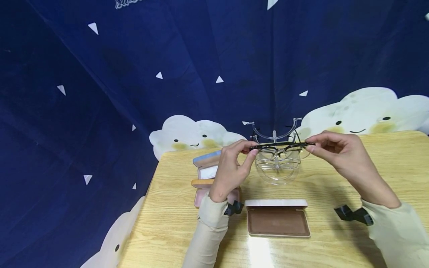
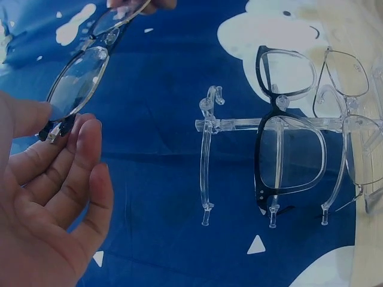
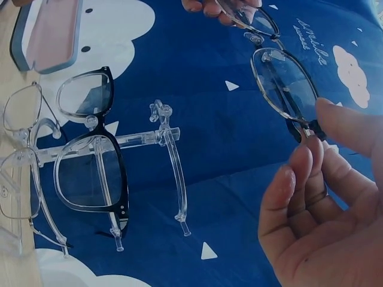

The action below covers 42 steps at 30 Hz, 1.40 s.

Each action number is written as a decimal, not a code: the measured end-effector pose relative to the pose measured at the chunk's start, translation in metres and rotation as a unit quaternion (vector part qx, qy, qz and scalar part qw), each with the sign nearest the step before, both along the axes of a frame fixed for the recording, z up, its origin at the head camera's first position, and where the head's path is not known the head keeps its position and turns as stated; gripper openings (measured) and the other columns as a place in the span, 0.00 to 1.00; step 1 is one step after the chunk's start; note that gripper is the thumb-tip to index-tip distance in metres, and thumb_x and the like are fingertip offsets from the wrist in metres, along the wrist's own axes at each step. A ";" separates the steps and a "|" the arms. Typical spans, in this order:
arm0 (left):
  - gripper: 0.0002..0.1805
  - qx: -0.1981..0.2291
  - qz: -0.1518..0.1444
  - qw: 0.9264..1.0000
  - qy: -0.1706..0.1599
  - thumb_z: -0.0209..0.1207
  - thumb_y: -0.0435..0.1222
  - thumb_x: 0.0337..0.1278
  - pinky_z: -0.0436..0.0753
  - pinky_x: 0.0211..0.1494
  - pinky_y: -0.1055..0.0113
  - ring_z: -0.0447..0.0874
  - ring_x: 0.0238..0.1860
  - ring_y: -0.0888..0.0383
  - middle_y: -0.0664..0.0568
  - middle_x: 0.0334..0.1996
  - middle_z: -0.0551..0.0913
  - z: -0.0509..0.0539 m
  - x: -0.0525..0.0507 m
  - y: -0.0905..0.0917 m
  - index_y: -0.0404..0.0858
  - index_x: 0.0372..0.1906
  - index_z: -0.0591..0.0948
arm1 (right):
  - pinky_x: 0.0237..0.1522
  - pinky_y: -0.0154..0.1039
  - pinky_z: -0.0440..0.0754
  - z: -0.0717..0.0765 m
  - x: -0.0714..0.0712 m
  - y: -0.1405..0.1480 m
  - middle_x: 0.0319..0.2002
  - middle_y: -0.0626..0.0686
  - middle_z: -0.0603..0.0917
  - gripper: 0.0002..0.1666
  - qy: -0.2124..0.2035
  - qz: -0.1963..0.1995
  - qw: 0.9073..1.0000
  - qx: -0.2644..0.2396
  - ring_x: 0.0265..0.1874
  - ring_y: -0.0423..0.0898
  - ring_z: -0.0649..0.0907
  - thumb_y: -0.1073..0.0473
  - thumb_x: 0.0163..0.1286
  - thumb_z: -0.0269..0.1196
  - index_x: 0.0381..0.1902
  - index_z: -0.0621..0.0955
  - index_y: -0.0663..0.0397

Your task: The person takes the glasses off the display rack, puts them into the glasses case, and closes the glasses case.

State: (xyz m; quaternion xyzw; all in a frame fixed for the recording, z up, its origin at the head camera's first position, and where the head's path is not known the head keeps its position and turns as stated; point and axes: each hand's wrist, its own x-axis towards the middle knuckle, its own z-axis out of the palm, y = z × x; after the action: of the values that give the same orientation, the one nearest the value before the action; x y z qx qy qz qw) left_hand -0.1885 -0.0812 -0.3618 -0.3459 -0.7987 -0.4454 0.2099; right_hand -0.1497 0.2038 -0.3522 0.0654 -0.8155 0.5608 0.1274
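A pair of eyeglasses (image 1: pixel 285 144) with a dark upper rim and thin metal lower rims is held level by both hands. My left hand (image 1: pixel 231 169) pinches its left end near the hinge between thumb and fingers. At the opposite end my right hand (image 1: pixel 346 150) does the same. Below and behind it stands a clear plastic glasses rack (image 2: pixel 206 161), apart from the held pair. On the rack sit black-framed glasses (image 2: pixel 260 149) and, a tier lower, thin metal-framed glasses (image 2: pixel 347 73). In the head view the held pair partly covers the rack.
An open case with brown lining (image 1: pixel 278 223) lies on the wooden table (image 1: pixel 171 201) near the front. To its left, partly behind my left arm, are an open orange case (image 1: pixel 201 182) and an open blue case (image 1: pixel 206 159). A dark blue curtain (image 1: pixel 187 48) hangs behind.
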 end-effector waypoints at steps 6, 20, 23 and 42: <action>0.11 -0.008 0.004 1.000 -0.020 0.60 0.38 0.74 0.88 0.52 0.64 0.88 0.41 0.59 0.50 0.39 0.91 0.002 0.001 -0.002 0.37 0.48 0.88 | 0.32 0.27 0.81 -0.002 0.001 0.003 0.38 0.33 0.90 0.12 -0.009 0.011 1.000 0.004 0.31 0.34 0.85 0.62 0.70 0.71 0.49 0.89 0.59; 0.07 -0.050 0.003 0.995 -0.083 0.65 0.41 0.70 0.86 0.45 0.70 0.87 0.37 0.65 0.55 0.36 0.93 -0.008 0.008 -0.017 0.42 0.43 0.90 | 0.34 0.26 0.81 -0.013 0.008 0.008 0.33 0.36 0.85 0.09 -0.043 0.055 0.997 0.038 0.30 0.35 0.83 0.59 0.70 0.71 0.47 0.88 0.53; 0.07 -0.058 0.004 0.994 -0.093 0.66 0.41 0.69 0.89 0.46 0.63 0.87 0.37 0.64 0.55 0.35 0.92 -0.011 0.011 -0.020 0.43 0.42 0.90 | 0.33 0.27 0.81 -0.016 0.010 0.007 0.31 0.36 0.85 0.08 -0.039 0.061 0.996 0.045 0.29 0.35 0.83 0.61 0.70 0.71 0.46 0.88 0.54; 0.07 -0.104 -0.036 0.977 -0.181 0.66 0.40 0.69 0.87 0.39 0.72 0.81 0.32 0.72 0.55 0.31 0.89 -0.030 0.036 -0.033 0.41 0.40 0.90 | 0.31 0.28 0.79 -0.040 0.028 0.006 0.28 0.39 0.86 0.06 -0.014 0.110 0.989 0.095 0.28 0.36 0.83 0.68 0.67 0.71 0.41 0.88 0.56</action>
State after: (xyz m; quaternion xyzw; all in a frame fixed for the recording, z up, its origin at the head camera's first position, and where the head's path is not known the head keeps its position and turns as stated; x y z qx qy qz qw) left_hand -0.1522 -0.1141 -0.3923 -0.3078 -0.8527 -0.4221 0.0082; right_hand -0.1217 0.2100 -0.3921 0.1583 -0.8545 0.4926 0.0468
